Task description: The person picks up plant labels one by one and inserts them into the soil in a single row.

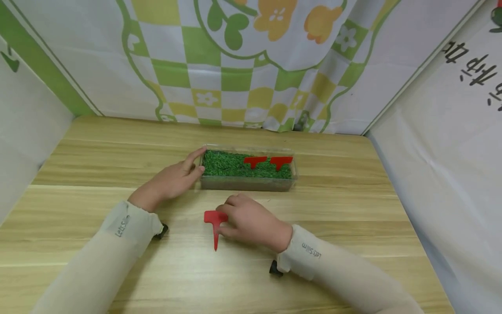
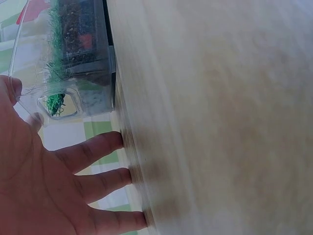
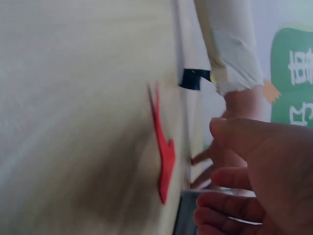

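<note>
A clear plastic box [image 1: 247,184] holds dark soil under green artificial grass [image 1: 223,163]. Two red T-shaped plant labels, one near the middle [image 1: 255,161] and one toward the right end [image 1: 280,162], stand in it. At the box's left end, my left hand [image 1: 172,179] touches the rim with thumb and index finger. Its other fingers reach down to the tabletop in the left wrist view. A third red plant label [image 1: 215,220] lies on the table in front of the box, stem toward me. Beside it hovers my right hand [image 1: 251,222], fingers loosely bent; the right wrist view shows a gap to the label [image 3: 166,166].
The wooden table [image 1: 341,209] ends at a checkered cloth [image 1: 204,78] hanging behind the box. White panels with printed writing [image 1: 474,69] close in the right side. Black wrist devices sit under both sleeves [image 1: 129,226].
</note>
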Tool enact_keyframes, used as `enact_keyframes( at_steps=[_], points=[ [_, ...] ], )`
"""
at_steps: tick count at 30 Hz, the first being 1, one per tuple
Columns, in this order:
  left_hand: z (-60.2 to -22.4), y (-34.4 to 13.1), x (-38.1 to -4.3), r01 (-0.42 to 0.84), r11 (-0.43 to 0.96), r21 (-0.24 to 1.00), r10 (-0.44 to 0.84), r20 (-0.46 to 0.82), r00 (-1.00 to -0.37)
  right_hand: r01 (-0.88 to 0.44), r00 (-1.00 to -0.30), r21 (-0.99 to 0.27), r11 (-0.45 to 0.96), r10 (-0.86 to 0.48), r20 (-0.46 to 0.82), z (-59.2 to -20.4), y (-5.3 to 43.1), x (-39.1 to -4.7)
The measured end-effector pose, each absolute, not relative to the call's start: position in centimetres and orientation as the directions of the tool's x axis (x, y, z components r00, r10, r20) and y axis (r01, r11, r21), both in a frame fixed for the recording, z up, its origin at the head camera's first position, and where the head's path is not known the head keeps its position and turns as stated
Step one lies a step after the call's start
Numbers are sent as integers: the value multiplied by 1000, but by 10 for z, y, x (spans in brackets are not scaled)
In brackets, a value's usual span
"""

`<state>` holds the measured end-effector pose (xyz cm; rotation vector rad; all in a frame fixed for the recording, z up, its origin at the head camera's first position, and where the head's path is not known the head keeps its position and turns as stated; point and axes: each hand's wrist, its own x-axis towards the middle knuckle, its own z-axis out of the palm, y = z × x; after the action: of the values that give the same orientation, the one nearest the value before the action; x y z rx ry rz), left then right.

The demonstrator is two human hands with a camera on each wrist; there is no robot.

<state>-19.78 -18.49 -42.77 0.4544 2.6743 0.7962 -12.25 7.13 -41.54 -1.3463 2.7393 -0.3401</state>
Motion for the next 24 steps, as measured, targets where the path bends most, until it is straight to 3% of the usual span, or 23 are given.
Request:
enact_keyframes(
  at_steps=[10,24],
  points=[
    [-425,-184,-196,213,795,568,382,-196,-903,-764,-622,-127,633,-774,-116,-429,56,-116],
    [-426,-184,-198,210,798,565,377,-196,-905,-767,-623,-103,633,-773,-120,-436,52,-114]
  ],
)
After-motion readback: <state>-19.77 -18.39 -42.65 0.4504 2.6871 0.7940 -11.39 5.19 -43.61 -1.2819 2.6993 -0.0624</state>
